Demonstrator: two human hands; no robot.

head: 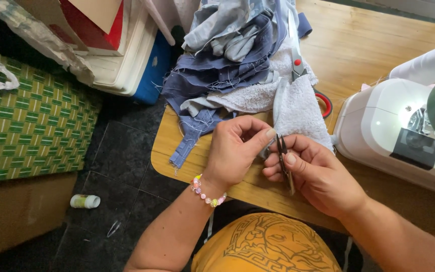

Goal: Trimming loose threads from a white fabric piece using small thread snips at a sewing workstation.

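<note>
My left hand (235, 148), with a bead bracelet at the wrist, pinches the lower edge of a white towel-like cloth (298, 108) between thumb and fingers. My right hand (313, 174) grips small dark thread snips (283, 161), blades pointing up at the cloth edge right beside my left fingertips. Both hands hover over the near edge of a wooden table (358, 45). The cloth's bottom edge is partly hidden by my fingers.
A heap of blue and grey fabric scraps (227, 55) lies at the table's left. Scissors with red handles (303, 75) rest under the cloth. A white sewing machine (399, 131) stands at the right. A green patterned cushion (31, 126), stacked boxes and a small tube (85, 201) sit left.
</note>
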